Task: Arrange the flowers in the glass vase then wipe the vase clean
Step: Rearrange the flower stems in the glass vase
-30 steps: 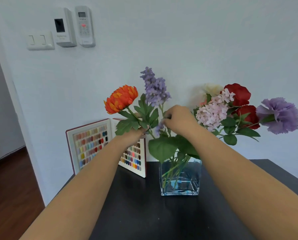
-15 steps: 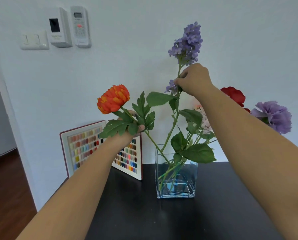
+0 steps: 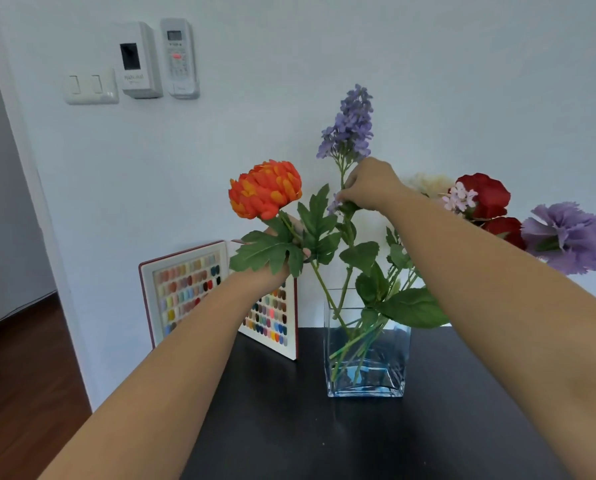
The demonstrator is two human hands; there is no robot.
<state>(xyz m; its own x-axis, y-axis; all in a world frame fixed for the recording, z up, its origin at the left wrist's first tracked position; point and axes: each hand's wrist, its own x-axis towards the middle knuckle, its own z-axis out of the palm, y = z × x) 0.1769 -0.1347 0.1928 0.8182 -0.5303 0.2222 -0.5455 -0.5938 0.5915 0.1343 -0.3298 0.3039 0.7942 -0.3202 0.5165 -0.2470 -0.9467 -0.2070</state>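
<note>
A square glass vase (image 3: 367,372) stands on the black table (image 3: 289,427) with several green stems in it. My left hand (image 3: 272,268) grips the stem of an orange flower (image 3: 265,188), mostly hidden behind its leaves; the stem slants down into the vase. My right hand (image 3: 369,185) pinches the stem of a tall purple lilac (image 3: 350,123) just below its bloom, above the vase. Red flowers (image 3: 486,195), a small pink cluster (image 3: 459,199) and a big purple carnation (image 3: 570,237) lean out to the right behind my right forearm.
An open book of colour swatches (image 3: 189,292) stands against the white wall, left of the vase. Light switches (image 3: 90,86) and a remote holder (image 3: 178,57) hang on the wall. Wooden floor (image 3: 19,393) lies left of the table edge.
My right hand lifted the lilac high out of the bunch, then lowered it toward the vase. My left hand stayed on the orange flower's stem.
</note>
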